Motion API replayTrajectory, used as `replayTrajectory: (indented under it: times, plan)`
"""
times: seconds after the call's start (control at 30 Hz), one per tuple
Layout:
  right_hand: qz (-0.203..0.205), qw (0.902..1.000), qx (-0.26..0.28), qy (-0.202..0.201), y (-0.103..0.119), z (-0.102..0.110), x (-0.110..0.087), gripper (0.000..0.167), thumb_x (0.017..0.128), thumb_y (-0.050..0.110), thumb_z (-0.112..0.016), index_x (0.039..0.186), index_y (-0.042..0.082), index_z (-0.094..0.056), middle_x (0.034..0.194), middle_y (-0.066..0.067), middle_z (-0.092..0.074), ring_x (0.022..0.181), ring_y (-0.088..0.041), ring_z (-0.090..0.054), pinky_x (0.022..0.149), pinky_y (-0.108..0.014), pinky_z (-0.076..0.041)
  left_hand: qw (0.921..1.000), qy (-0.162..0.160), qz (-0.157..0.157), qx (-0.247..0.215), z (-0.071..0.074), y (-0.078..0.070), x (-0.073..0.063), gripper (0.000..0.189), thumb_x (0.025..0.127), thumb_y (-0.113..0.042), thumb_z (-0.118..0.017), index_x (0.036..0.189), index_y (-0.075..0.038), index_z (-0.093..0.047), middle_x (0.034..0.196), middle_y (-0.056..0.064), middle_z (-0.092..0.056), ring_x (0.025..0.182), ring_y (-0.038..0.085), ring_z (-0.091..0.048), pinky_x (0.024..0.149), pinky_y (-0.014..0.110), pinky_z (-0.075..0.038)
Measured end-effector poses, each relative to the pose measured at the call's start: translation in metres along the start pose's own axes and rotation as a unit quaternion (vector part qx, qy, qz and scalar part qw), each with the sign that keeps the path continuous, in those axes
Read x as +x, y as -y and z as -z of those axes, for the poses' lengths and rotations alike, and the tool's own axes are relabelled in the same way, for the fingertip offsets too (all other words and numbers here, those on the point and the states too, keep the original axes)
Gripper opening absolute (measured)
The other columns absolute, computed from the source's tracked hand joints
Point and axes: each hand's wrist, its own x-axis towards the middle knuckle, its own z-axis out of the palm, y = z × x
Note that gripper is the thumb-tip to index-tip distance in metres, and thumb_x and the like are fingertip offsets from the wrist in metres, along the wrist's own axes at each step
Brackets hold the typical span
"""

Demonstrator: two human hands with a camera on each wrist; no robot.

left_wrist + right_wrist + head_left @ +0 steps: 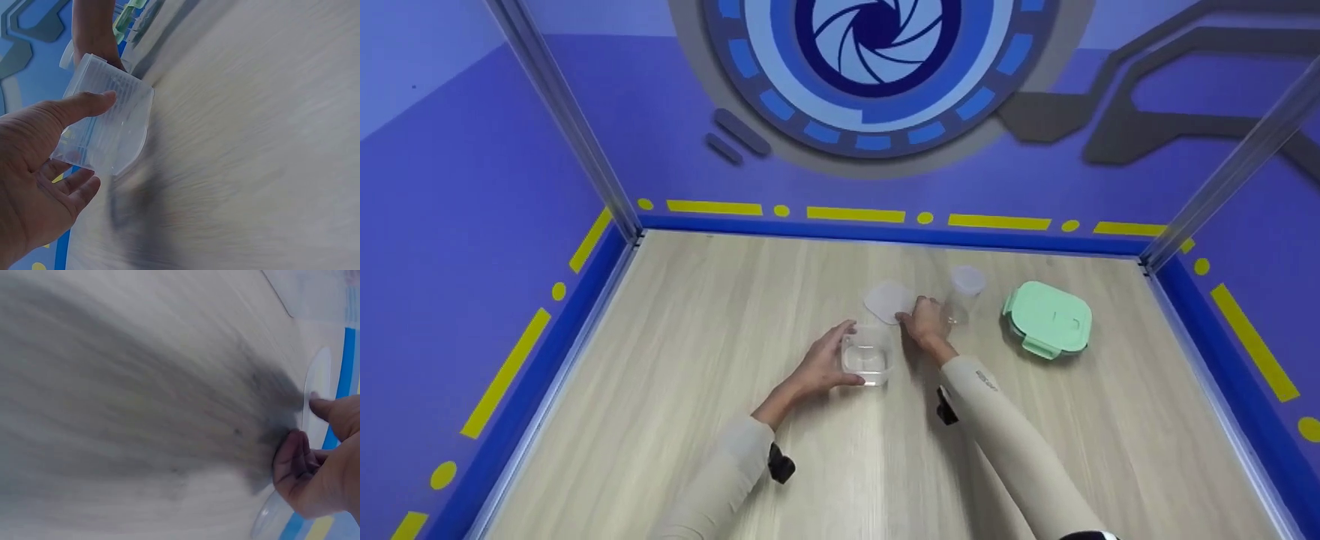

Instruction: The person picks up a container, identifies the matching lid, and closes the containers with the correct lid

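A clear plastic container (867, 360) stands in the middle of the table, and my left hand (821, 364) grips it from its left side. In the left wrist view the thumb lies along one wall of the container (109, 118), with the fingers round the opposite side. Just beyond it is a whitish translucent lid (887, 301). My right hand (926, 322) holds that lid at its right edge. The right wrist view shows the thumb on the lid (318, 377) and the other fingers curled close by its edge, partly hiding it.
A clear jar with a whitish cap (967, 281) stands just right of the right hand, close to its knuckles. Farther right sits a food box with a mint green lid (1050, 316). Blue printed walls (840, 187) close off the table's back and sides.
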Motion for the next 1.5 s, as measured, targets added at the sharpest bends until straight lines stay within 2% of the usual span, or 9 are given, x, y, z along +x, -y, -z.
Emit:
replayTrajectory:
  times: [0.2, 0.4, 0.53, 0.77, 0.9, 1.03, 1.23, 1.4, 1.5]
  plan:
    - [-0.019, 0.9989, -0.025, 0.036, 0.002, 0.012, -0.004, 0.043, 0.095, 0.026, -0.071, 0.122, -0.006, -0.064, 0.124, -0.027, -0.065, 0.114, -0.043, -0.065, 0.094, -0.056, -0.055, 0.9999, -0.004, -0.012, -0.003, -0.004, -0.003, 0.004, 0.102, 0.074, -0.011, -0.09, 0.158, -0.004, -0.032, 0.152, 0.021, -0.048, 0.143, 0.039, -0.045, 0.122, 0.053, -0.033]
    - [-0.038, 0.9975, 0.033, 0.05, 0.002, 0.02, -0.013, 0.041, 0.089, 0.016, -0.075, 0.12, -0.007, -0.064, 0.124, -0.026, -0.065, 0.11, -0.039, -0.065, 0.095, -0.055, -0.055, 1.0, -0.003, -0.006, -0.007, -0.001, -0.003, 0.005, 0.104, 0.075, -0.011, -0.09, 0.159, -0.004, -0.03, 0.153, 0.02, -0.048, 0.145, 0.039, -0.044, 0.124, 0.054, -0.029]
    - [-0.011, 0.9964, 0.079, 0.028, 0.002, 0.022, -0.018, 0.043, 0.083, 0.006, -0.075, 0.12, -0.009, -0.06, 0.117, -0.029, -0.067, 0.106, -0.041, -0.066, 0.093, -0.054, -0.055, 1.0, -0.006, 0.001, -0.007, -0.001, -0.003, 0.007, 0.103, 0.074, -0.01, -0.09, 0.158, -0.004, -0.031, 0.152, 0.021, -0.049, 0.145, 0.038, -0.044, 0.124, 0.054, -0.029]
    - [0.029, 0.9822, 0.185, 0.019, -0.003, 0.028, -0.025, 0.04, 0.086, -0.008, -0.068, 0.124, -0.013, -0.057, 0.088, -0.016, -0.065, 0.072, -0.019, -0.058, 0.063, -0.026, -0.049, 0.9998, -0.016, 0.009, -0.007, -0.002, -0.003, 0.011, 0.102, 0.074, -0.011, -0.089, 0.157, -0.001, -0.03, 0.152, 0.02, -0.049, 0.145, 0.038, -0.044, 0.123, 0.053, -0.031]
    - [0.049, 0.9676, 0.246, 0.028, -0.008, 0.036, -0.031, 0.026, 0.088, -0.011, -0.064, 0.113, -0.016, -0.063, 0.079, -0.008, -0.06, 0.065, -0.01, -0.051, 0.054, -0.015, -0.041, 0.9997, -0.021, -0.004, -0.015, -0.005, -0.003, 0.014, 0.098, 0.073, -0.009, -0.09, 0.153, 0.003, -0.034, 0.148, 0.023, -0.052, 0.141, 0.04, -0.047, 0.122, 0.054, -0.033]
    - [0.074, 0.96, 0.27, 0.005, -0.015, 0.043, -0.039, 0.013, 0.089, -0.011, -0.064, 0.101, -0.016, -0.067, 0.082, -0.015, -0.064, 0.072, -0.016, -0.058, 0.058, -0.014, -0.042, 0.9994, -0.017, -0.013, -0.027, -0.012, -0.003, 0.018, 0.096, 0.074, -0.01, -0.089, 0.152, 0.004, -0.034, 0.147, 0.025, -0.052, 0.14, 0.041, -0.048, 0.121, 0.055, -0.033]
    - [0.088, 0.9576, 0.274, -0.016, -0.021, 0.05, -0.055, 0.012, 0.092, -0.008, -0.066, 0.102, -0.012, -0.07, 0.094, -0.027, -0.073, 0.087, -0.035, -0.072, 0.064, -0.015, -0.051, 0.9996, -0.004, 0.002, -0.029, -0.02, -0.005, 0.02, 0.097, 0.077, -0.012, -0.088, 0.154, 0.003, -0.031, 0.15, 0.024, -0.05, 0.144, 0.039, -0.044, 0.124, 0.053, -0.03]
    - [0.111, 0.9554, 0.269, -0.048, -0.022, 0.053, -0.065, 0.011, 0.092, -0.002, -0.07, 0.1, -0.009, -0.073, 0.095, -0.025, -0.076, 0.089, -0.034, -0.074, 0.068, -0.016, -0.052, 0.9999, -0.003, 0.001, -0.014, -0.024, -0.006, 0.018, 0.097, 0.078, -0.013, -0.088, 0.155, 0.003, -0.031, 0.149, 0.023, -0.051, 0.143, 0.038, -0.045, 0.123, 0.053, -0.031]
    - [0.137, 0.9487, 0.279, -0.059, -0.024, 0.053, -0.072, 0.011, 0.094, 0.0, -0.07, 0.101, -0.008, -0.072, 0.097, -0.023, -0.076, 0.092, -0.033, -0.075, 0.079, -0.028, -0.06, 1.0, -0.001, 0.003, -0.002, -0.027, -0.005, 0.017, 0.097, 0.078, -0.014, -0.089, 0.155, 0.002, -0.031, 0.151, 0.022, -0.049, 0.145, 0.037, -0.044, 0.124, 0.051, -0.031]
